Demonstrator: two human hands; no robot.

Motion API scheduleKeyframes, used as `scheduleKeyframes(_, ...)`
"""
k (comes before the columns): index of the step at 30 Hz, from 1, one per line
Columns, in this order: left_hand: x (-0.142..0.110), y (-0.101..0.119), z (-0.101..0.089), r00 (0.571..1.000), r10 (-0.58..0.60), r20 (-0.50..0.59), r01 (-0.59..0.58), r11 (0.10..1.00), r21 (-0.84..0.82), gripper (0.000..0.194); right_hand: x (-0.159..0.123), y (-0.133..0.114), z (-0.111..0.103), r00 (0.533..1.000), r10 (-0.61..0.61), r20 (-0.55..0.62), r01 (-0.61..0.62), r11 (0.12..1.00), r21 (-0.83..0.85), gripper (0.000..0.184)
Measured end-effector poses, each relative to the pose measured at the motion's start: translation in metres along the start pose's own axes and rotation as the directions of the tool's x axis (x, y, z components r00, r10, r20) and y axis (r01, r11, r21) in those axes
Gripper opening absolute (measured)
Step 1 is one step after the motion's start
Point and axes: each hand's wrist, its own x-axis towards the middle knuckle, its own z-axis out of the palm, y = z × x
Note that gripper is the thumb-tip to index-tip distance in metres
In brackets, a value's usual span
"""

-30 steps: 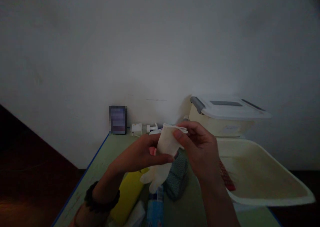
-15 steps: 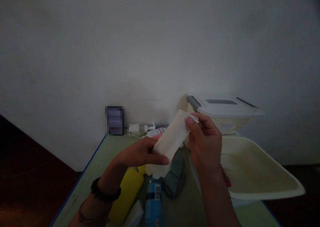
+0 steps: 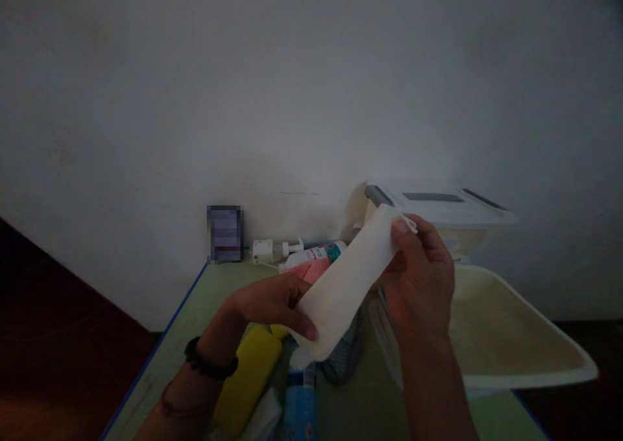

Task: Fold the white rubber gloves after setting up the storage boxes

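Both hands hold a limp white cloth [image 3: 348,282], which slants from lower left to upper right above the table. My left hand [image 3: 277,305] is closed on its lower part, thumb on the near face and the other fingers behind. My right hand [image 3: 421,266] pinches the upper corner between thumb and fingers, where the edge is curled. Beneath the cloth's lower end stands a blue can [image 3: 300,402], its top hidden. A grey-green textured cloth [image 3: 345,357] lies partly covered beside the can. The yellow sponge-like block [image 3: 250,376] is near my left wrist.
A cream basin [image 3: 516,324] sits at the right, with a lidded storage box [image 3: 438,207] behind it. By the wall lie a pump bottle [image 3: 272,251], a white bottle [image 3: 316,254] and a pink cloth [image 3: 311,271]. A blurred-out dark device [image 3: 226,235] stands at the far left corner.
My right hand has moved right and slightly up, and the white cloth now spans a longer stretch between the hands. More of the white bottle and pink cloth shows behind it.
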Motion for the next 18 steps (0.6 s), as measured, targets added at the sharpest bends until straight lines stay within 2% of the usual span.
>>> scheduleKeyframes(7, -0.007, -0.003, -0.013, 0.998, -0.054, 0.012, 0.052, 0.984, 0.170, 0.025, 0.004, 0.000, -0.002, 0.997, -0.069, -0.042, 0.070, 0.997, 0.032, 0.017)
scheduleKeyframes(10, -0.012, -0.004, -0.019, 0.997, -0.075, 0.009, 0.073, 0.983, 0.170, 0.018, 0.005, 0.001, -0.003, 0.995, -0.090, -0.036, 0.091, 0.995, 0.039, 0.014)
scheduleKeyframes(18, -0.023, -0.012, -0.038, 0.991, -0.133, -0.002, 0.131, 0.975, 0.181, 0.008, 0.006, 0.007, -0.003, 0.998, -0.049, -0.034, 0.052, 0.996, 0.076, 0.014)
